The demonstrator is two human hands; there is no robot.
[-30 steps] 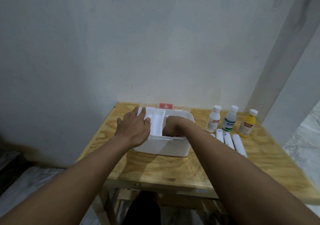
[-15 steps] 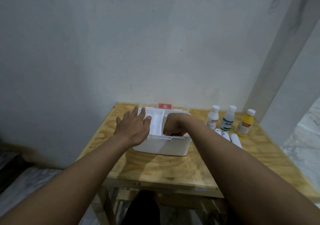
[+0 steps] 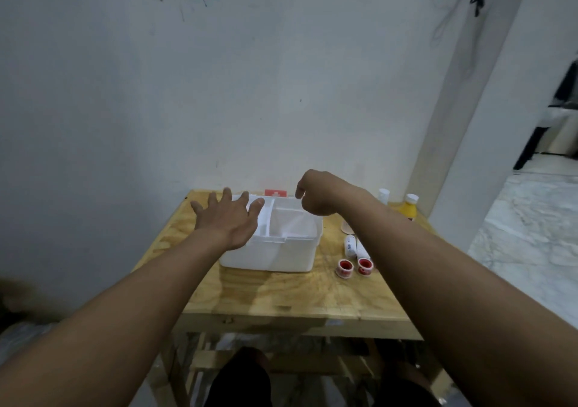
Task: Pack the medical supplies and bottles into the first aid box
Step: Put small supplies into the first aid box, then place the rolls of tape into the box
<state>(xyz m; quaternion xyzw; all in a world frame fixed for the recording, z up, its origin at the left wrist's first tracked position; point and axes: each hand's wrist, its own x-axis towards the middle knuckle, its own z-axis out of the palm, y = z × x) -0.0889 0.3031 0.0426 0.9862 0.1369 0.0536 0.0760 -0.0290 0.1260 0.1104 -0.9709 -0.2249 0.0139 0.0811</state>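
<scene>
The white first aid box (image 3: pixel 275 255) stands open on the wooden table (image 3: pixel 281 294), with a divided white tray inside and a red cross label (image 3: pixel 275 192) at its back. My left hand (image 3: pixel 230 219) lies flat with spread fingers on the box's left rim. My right hand (image 3: pixel 316 195) hovers above the box's back right corner, fingers loosely curled and holding nothing. Right of the box lie white rolls (image 3: pixel 351 245) and two red-centred tape rolls (image 3: pixel 344 267). A yellow bottle (image 3: pixel 406 208) and a white bottle cap (image 3: pixel 383 193) show behind my right forearm.
The table stands against a grey wall. A pillar rises at the right, with a marble floor beyond it. My knees show under the table's front edge. A small beige object (image 3: pixel 347 226) lies beside the box.
My right hand has come up out of the box and now hangs above its back right corner. My left hand has spread flatter. The view shifted, revealing the two tape rolls.
</scene>
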